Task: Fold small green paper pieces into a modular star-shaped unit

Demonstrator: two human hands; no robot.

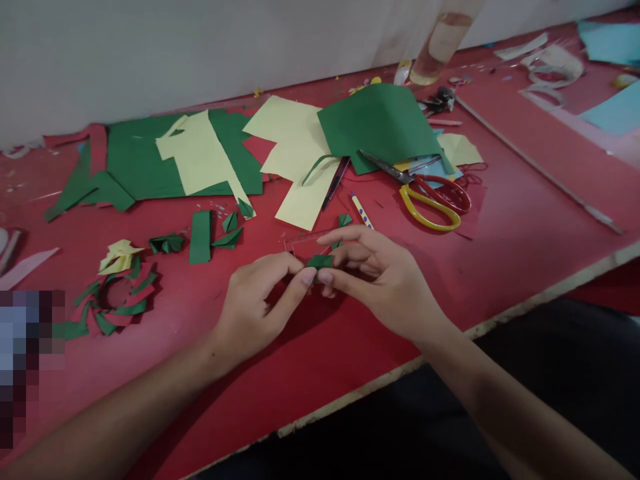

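Observation:
Between my fingertips is a small folded piece of green paper (320, 261), held just above the red table. My left hand (265, 290) pinches its left side with thumb and forefinger. On the other side, my right hand (377, 280) grips it the same way, its other fingers curled behind. Small folded green pieces (228, 239) and a green paper strip (201, 237) lie beyond my left hand. Farther left rests a ring of folded red and green paper (145, 291), with a crumpled yellow paper (119, 257) at its upper edge.
Scissors (435, 200) with red and yellow handles lie beyond my right hand, near a dotted pen (361, 211). Green sheets (377, 123) and cut yellow paper (300, 153) spread along the wall. A bottle of liquid (443, 43) stands at the back. The table's worn edge (525, 307) runs in front.

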